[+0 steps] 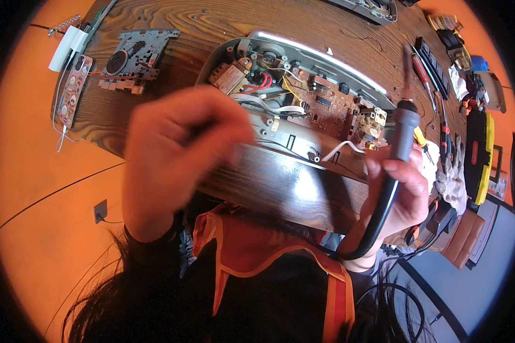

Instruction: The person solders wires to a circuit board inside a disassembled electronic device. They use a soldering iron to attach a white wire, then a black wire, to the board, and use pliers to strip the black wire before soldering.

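While the right hand (409,197) closes its grip around a soldering iron (406,126), the tool points tip-up near the right end of an open grey casing (303,142) on the desk (212,20). Its sleeve is grey-blue, its cord (380,211) black. The blurred left hand (180,151) curls (contents cannot be determined). Lettering marks the black-and-yellow case (486,163).

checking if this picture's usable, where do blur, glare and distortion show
Head view: the left hand is blurred, motion or focus I can't tell; the right hand and iron look clearer; same view, glare whitens the table near the wearer, and a bright line runs along the case's far rim; same view, corners are black, straight edges bow.
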`<state>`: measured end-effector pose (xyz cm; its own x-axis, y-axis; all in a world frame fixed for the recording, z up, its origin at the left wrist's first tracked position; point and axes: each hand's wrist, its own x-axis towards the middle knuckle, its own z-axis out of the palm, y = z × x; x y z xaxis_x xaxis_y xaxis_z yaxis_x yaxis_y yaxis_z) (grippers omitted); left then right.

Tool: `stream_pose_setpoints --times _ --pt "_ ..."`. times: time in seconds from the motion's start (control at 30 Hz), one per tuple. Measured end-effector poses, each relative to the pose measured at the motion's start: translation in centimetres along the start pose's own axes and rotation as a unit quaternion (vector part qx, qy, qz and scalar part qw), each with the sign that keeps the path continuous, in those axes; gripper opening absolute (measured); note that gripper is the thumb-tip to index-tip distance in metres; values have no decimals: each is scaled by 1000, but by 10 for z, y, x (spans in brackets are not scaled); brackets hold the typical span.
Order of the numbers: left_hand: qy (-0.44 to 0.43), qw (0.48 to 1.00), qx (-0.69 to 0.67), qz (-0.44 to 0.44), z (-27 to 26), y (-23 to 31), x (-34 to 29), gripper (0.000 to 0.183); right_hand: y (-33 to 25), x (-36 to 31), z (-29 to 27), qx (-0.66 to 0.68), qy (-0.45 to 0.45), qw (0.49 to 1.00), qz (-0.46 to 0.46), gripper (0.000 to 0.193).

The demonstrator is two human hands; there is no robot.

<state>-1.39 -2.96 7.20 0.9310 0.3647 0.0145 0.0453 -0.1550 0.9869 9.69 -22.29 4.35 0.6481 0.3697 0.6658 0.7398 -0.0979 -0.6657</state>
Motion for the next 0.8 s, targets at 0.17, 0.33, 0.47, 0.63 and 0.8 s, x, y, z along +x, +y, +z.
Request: stream_pose_setpoints --times 0.17,0.33,0.47,0.63,0.8 --pt "-26 997 14 72 34 -14 -2 22 -3 -4 6 73 18 996 57 24" --pt "1 986 -122 118 64 -22 1 22 -5 -8 9 88 -36 995 41 23" --pt "76 987 -130 57 56 -23 -2 17 -1 -9 3 47 -54 997 -25 26" --pt "221 969 59 92 46 -38 -2 15 3 -14 -8 24 147 988 47 28" --pt "165 956 188 153 44 -38 -2 15 11 -16 -17 -119 155 979 53 42"
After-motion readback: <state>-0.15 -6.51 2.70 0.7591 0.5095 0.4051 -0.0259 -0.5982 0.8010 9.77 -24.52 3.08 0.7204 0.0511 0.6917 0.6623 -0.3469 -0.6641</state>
